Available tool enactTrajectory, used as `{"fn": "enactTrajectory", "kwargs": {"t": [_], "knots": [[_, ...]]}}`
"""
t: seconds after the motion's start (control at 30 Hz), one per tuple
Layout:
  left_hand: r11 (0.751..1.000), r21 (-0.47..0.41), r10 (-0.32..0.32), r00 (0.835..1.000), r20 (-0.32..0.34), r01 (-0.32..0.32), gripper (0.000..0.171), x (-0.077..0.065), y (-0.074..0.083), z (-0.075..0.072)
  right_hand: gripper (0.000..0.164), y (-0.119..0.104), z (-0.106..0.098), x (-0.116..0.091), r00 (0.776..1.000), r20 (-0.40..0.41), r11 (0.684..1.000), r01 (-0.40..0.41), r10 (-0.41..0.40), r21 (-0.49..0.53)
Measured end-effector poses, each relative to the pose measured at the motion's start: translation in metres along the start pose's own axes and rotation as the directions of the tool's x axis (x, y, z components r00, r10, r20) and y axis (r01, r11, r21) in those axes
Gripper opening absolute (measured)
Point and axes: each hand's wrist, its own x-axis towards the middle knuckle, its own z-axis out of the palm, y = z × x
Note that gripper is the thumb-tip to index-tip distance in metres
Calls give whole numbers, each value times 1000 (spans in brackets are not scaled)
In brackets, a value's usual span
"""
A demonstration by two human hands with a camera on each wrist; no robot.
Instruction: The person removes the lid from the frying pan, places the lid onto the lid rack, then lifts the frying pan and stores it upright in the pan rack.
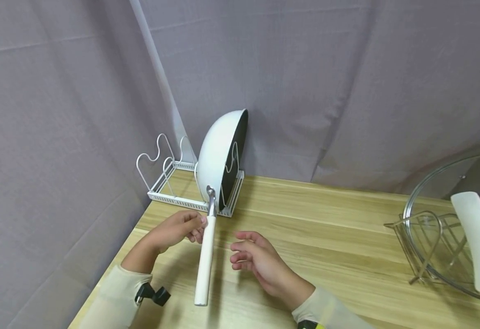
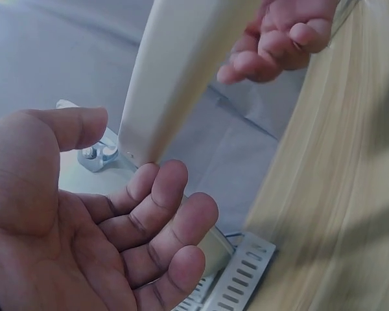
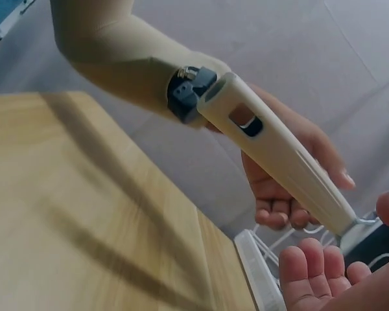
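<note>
A white wok [image 1: 219,146] with a dark inside stands on edge in a white wire rack [image 1: 180,202] at the back left. Its cream handle [image 1: 205,265] juts out toward me, past the rack's front. Left of the handle is my left hand [image 1: 178,230], its thumb and fingers loosely bent and close by the handle's upper end. In the left wrist view, that palm [image 2: 71,240] faces up with nothing in it. To the handle's right, my right hand [image 1: 260,262] holds nothing, fingers spread and slightly bent, apart from the handle.
At the right edge, a glass lid [image 1: 408,210] with a white grip [image 1: 476,242] leans in a metal wire stand [image 1: 433,214]. Grey curtains [image 1: 285,91] hang behind and left of the wooden table [image 1: 330,237]. Wire loops [image 1: 141,157] rise at the white rack's left.
</note>
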Motion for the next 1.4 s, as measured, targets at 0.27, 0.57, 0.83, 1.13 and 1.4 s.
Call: {"fn": "enactTrajectory", "kwargs": {"t": [0.27, 0.57, 0.83, 1.13, 1.4], "knots": [[1000, 24, 7, 1000, 11, -7, 25, -1, -3, 0, 43, -5, -23, -14, 997, -55, 993, 47, -53, -112], [1000, 28, 0, 1000, 0, 0, 25, -2, -5, 2, 40, -7, -41, -27, 991, -84, 970, 79, -101, -230], [999, 44, 8, 1000, -26, -7, 22, -2, -7, 5, 40, -7, -56, -40, 982, -98, 922, 113, -159, -371], [998, 66, -15, 999, -46, 18, 21, -2, -9, 6, 38, -6, -74, -55, 977, -138, 902, 93, -165, -422], [991, 131, -27, 998, -49, 33, 24, -3, -5, 4, 41, -5, -88, -63, 974, -159, 893, 72, -158, -445]]}}
